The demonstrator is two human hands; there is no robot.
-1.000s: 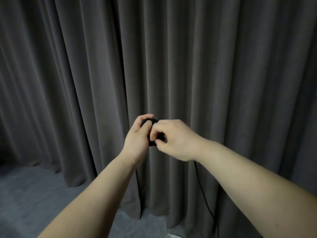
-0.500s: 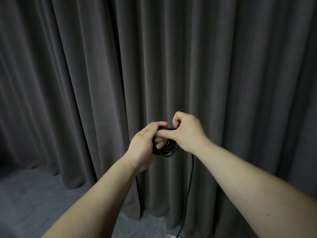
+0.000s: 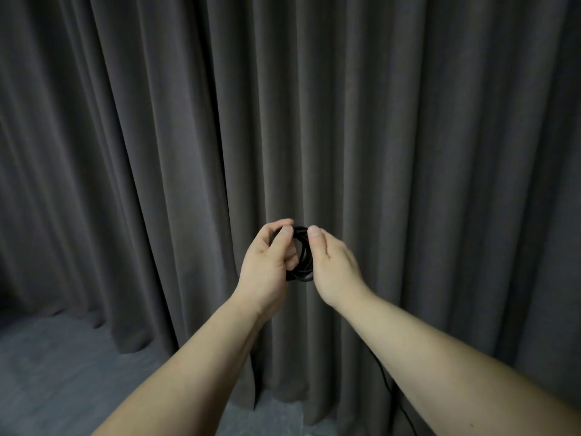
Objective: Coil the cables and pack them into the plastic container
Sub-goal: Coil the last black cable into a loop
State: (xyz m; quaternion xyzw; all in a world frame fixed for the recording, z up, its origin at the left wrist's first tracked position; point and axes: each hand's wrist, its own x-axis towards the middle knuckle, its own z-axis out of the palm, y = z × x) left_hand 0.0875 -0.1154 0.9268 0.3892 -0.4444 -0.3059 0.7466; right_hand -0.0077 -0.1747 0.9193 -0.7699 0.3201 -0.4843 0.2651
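A small coil of thin black cable is held in the air between both hands, in front of a curtain. My left hand grips the coil's left side, thumb on top and fingers curled behind it. My right hand holds the right side, with the thumb pressed against the loops. A loose length of the same cable hangs below my right forearm and runs down toward the floor at the lower right. No plastic container is in view.
A dark grey pleated curtain fills the background from edge to edge. Grey carpeted floor shows at the lower left and along the curtain's hem.
My right hand has swung from on top of the coil down to its right side. The hanging strand has moved from below the hands to under my right forearm. The view tilted slightly.
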